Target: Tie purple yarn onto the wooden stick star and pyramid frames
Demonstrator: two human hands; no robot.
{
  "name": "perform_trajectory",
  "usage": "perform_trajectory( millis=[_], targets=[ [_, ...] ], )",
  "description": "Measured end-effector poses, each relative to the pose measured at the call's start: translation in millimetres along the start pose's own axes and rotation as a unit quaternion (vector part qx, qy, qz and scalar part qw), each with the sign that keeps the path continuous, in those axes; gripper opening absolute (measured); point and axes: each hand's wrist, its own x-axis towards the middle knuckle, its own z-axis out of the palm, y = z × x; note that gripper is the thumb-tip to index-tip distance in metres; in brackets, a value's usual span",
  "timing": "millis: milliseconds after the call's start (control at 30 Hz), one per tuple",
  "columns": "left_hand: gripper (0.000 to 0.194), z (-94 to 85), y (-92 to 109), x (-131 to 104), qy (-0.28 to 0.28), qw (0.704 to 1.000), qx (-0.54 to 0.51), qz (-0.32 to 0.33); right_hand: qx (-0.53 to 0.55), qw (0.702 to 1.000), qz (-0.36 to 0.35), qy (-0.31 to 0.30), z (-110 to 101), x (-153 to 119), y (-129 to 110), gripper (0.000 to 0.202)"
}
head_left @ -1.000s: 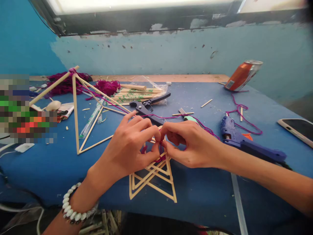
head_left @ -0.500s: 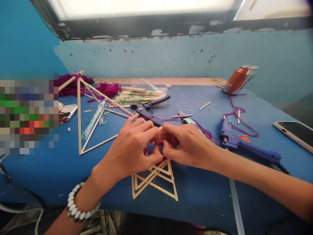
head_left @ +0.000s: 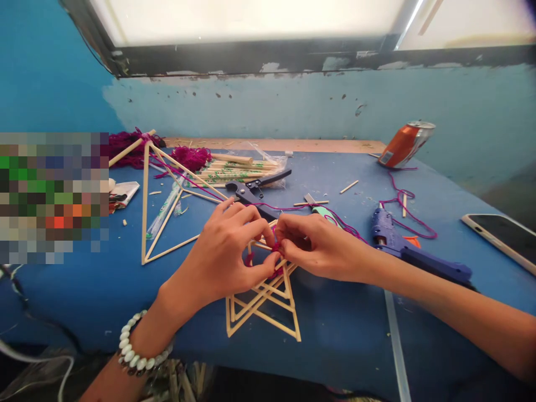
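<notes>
Well left of the grip, a large frame of pale wooden sticks (head_left: 145,204) rests on the blue table (head_left: 343,335). The bare left hand (head_left: 234,245) pinches magenta yarn (head_left: 276,247); just beneath the grip is a small star of pale wooden sticks (head_left: 276,325). The bare right hand (head_left: 322,245) meets it, thumb and forefinger closed on that yarn. Right of the grip lies a blue glue gun (head_left: 422,261).

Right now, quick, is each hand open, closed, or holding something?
Left hand: fingertips pinched closed on purple yarn.
Right hand: also pinched closed, holding the same yarn.
</notes>
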Motion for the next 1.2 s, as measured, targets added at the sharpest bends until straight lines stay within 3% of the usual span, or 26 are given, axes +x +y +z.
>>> perform_trajectory(
  millis=[300, 600, 833, 1200],
  targets=[
    [0.007, 3.1, -1.2, -0.4, 0.019, 1.0, 0.001, 0.018, -0.039, 0.999, -0.024, 0.007, -1.4, -0.8, -3.3, 0.007],
    [0.008, 3.0, -1.8, 1.5, 0.032, 0.999, -0.016, 0.017, 0.071, 0.997, -0.01, 0.012, 0.1, -0.9, -1.3, 0.01],
    [0.003, 0.6, -1.7, 1.1, 0.032, 0.999, -0.041, 0.002, 0.09, 0.996, 0.009, 0.011, 3.7, -0.8, 1.1, 0.01],
    [0.006, 3.8, -3.9, -0.6, 0.076, 0.997, -0.004, 0.011, 0.126, 0.991, 0.032, 0.016, 3.0, 0.8, -0.6, 0.008]
  ],
)
